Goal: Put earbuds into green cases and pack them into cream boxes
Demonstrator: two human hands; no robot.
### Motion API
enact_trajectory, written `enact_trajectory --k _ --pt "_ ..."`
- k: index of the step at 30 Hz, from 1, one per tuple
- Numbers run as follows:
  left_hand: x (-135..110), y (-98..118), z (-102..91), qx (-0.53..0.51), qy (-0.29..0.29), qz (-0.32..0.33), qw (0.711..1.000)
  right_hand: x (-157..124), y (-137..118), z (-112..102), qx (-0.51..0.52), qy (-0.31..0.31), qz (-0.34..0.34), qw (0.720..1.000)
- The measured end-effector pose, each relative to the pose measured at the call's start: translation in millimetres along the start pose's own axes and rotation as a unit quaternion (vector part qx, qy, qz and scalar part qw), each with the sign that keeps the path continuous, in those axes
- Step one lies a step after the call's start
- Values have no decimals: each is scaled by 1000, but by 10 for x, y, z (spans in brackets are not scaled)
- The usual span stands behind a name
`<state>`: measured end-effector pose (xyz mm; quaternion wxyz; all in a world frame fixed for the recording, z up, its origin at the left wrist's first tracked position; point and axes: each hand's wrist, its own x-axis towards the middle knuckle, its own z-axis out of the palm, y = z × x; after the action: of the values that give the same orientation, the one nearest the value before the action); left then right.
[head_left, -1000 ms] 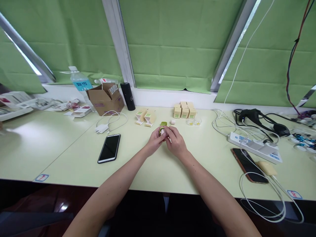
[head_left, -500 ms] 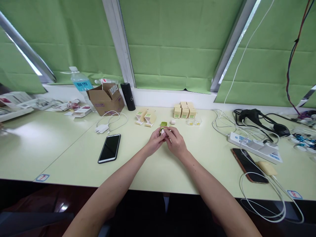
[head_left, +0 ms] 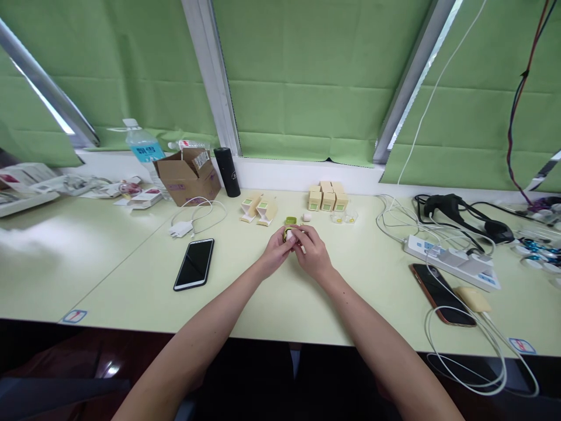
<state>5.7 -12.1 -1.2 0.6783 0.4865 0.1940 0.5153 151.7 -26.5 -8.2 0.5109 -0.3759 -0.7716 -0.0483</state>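
Over the middle of the table, my left hand (head_left: 274,251) and my right hand (head_left: 312,252) meet with fingertips closed round a small white piece with a yellow-green and dark rim (head_left: 287,234). Fingers cover most of it, so its kind is hard to tell. Just beyond them lies a small open green tray-like piece (head_left: 290,220). A small white rounded piece (head_left: 307,217) rests to its right. Farther right sit small clear plastic pieces with yellow spots (head_left: 344,217).
Several small cream boxes (head_left: 326,199) stand grouped behind, and two opened cartons (head_left: 265,210) lie left of them. A phone (head_left: 194,264) is at left, near a white charger (head_left: 181,228). On the right are a power strip (head_left: 451,261), cables and another phone (head_left: 440,295).
The fingers and the small piece between them have shifted only very slightly. Everything else on the table stays put.
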Motion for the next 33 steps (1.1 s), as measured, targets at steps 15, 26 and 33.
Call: enact_trajectory --k 15,26,33 --pt "61 33 -61 -109 9 -26 994 2 176 29 102 16 145 984" --pt "184 -115 -318 39 140 70 987 119 412 -309 -210 -95 343 911" --pt "190 -154 -305 81 163 71 981 62 623 -326 -328 -172 414 832"
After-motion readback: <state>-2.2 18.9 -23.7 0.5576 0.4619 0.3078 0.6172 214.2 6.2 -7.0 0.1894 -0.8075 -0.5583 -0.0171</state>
